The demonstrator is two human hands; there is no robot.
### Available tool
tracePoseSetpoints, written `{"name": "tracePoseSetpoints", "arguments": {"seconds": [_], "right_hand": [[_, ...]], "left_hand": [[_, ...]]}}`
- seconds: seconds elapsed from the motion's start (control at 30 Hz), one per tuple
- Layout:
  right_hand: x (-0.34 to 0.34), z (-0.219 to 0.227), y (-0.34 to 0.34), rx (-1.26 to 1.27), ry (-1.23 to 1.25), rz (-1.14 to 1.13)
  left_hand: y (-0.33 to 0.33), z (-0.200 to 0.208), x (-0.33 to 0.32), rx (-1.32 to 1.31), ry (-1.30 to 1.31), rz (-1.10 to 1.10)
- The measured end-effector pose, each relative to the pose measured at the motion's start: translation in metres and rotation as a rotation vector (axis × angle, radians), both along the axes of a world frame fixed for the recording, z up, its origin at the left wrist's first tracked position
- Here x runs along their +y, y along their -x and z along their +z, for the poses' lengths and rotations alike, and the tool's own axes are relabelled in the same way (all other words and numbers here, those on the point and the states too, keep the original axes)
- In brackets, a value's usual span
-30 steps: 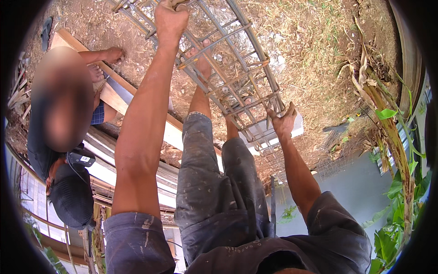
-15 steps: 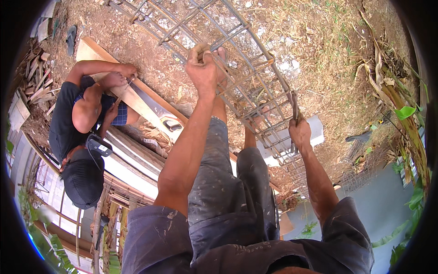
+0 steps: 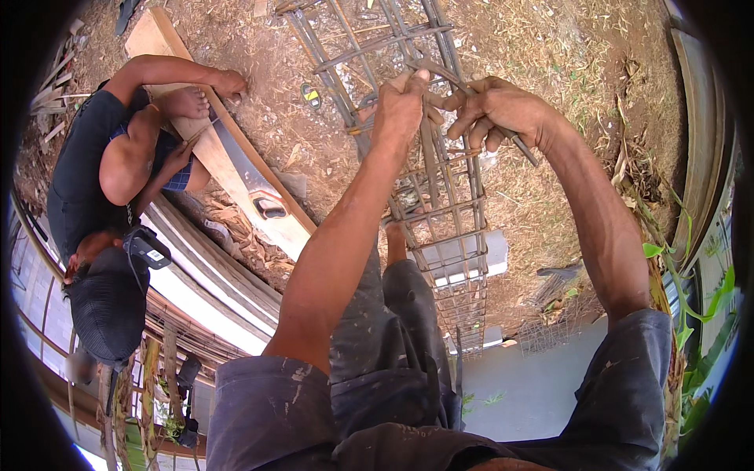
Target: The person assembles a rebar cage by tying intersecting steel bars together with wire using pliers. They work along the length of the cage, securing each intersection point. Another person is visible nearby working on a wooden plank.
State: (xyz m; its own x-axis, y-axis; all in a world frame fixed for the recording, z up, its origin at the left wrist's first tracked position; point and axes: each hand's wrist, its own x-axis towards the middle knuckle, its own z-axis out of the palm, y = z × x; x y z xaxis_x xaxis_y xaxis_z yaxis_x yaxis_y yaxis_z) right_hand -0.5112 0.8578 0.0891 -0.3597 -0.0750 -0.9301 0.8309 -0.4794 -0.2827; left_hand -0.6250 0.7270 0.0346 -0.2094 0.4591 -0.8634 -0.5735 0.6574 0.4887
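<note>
A: What is hard to make out here?

B: Your left hand (image 3: 402, 102) keeps its fingers bent together over the steel cage (image 3: 440, 212), and I cannot tell what they pinch. Your right hand (image 3: 509, 111) has its fingers loosely curled on a dark metal tool (image 3: 526, 152), partly hidden by this hand.

A: Where is the cage?

B: In front of you, a long box of thin rods, its far end cut off, above rough, dry soil (image 3: 550, 63). At left, a person (image 3: 86, 173) crouches beside a smooth wooden plank (image 3: 222, 166).
</note>
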Motion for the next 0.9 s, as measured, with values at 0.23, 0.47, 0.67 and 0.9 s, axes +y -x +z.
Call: {"name": "tracePoseSetpoints", "arguments": {"seconds": [0.23,0.47,0.67,0.9], "right_hand": [[0.057,-0.013,0.045,-0.020,-0.226,0.355],[0.069,-0.025,0.060,-0.071,-0.208,0.379],[0.064,-0.020,0.069,-0.138,-0.164,0.257],[0.052,-0.003,0.065,-0.150,-0.478,0.425]], "left_hand": [[0.005,-0.029,0.015,-0.066,0.011,0.183],[0.003,-0.032,0.027,-0.221,0.083,0.321],[-0.004,-0.035,0.045,-0.350,0.139,0.602],[-0.015,-0.023,0.074,-0.543,0.165,0.883]]}}
